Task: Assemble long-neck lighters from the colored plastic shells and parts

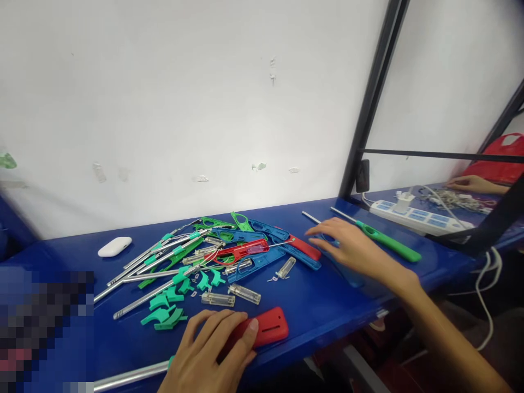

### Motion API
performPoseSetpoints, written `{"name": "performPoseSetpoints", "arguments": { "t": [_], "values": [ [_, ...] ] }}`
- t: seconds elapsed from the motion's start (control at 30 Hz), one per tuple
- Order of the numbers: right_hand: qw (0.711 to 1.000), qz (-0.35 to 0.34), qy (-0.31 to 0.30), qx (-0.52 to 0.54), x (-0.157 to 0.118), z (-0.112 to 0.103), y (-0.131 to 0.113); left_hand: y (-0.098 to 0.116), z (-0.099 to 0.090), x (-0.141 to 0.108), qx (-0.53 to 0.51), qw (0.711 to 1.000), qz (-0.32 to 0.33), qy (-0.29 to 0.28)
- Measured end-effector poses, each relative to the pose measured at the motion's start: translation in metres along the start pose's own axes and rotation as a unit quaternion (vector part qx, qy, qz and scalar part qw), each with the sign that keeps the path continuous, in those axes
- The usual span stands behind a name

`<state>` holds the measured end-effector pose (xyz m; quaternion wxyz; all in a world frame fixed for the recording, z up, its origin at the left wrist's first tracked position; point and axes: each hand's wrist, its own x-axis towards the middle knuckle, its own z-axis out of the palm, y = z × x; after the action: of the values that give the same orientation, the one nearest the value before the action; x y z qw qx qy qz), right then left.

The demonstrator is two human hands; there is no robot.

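Observation:
My left hand [213, 346] is closed around a red long-nosed lighter [272, 327] at the table's front. Its silver tube [131, 376] sticks out to the left, and my fingers hide the middle. Over a blue long-nosed lighter [350, 275] at the right hovers my right hand [352, 248], fingers stretched and apart. That lighter is partly covered, so I cannot tell whether the hand touches it. Beside it lies a green long-nosed lighter [388, 243]. Between the hands are clear fuel tanks [244, 293], teal triggers [166, 300] and a red casing half [241, 251].
Several silver tubes [143, 299] and blue casing halves [256, 265] form a pile on the blue table [315, 311]. A white case [115, 246] is at the left. Behind a black frame post [372, 103] are a power strip [421, 215] and another person's hand [477, 184].

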<state>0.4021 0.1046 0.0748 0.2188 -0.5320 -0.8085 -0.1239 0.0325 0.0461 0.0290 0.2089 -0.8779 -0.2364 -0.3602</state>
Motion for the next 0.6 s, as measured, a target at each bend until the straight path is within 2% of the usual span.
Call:
{"name": "performPoseSetpoints", "arguments": {
  "t": [0.13,0.23,0.33,0.43,0.6],
  "values": [
    [0.992,-0.107,-0.073,0.014,0.048,0.011,-0.031,0.0,0.001,-0.002,0.011,1.0,0.004,-0.011],
    [0.983,-0.146,-0.107,0.01,0.072,0.02,-0.04,0.0,0.001,-0.003,0.016,1.0,0.0,-0.006],
    [0.977,-0.168,-0.133,0.02,0.085,0.027,-0.042,0.001,0.001,-0.001,0.012,1.0,0.001,-0.008],
    [0.977,-0.163,-0.129,0.049,0.088,0.024,-0.041,0.002,0.001,0.0,0.011,1.0,-0.004,-0.014],
    [0.984,-0.093,-0.057,0.144,0.071,-0.005,-0.046,0.004,0.002,-0.001,0.012,1.0,-0.015,-0.013]
  ]
}}
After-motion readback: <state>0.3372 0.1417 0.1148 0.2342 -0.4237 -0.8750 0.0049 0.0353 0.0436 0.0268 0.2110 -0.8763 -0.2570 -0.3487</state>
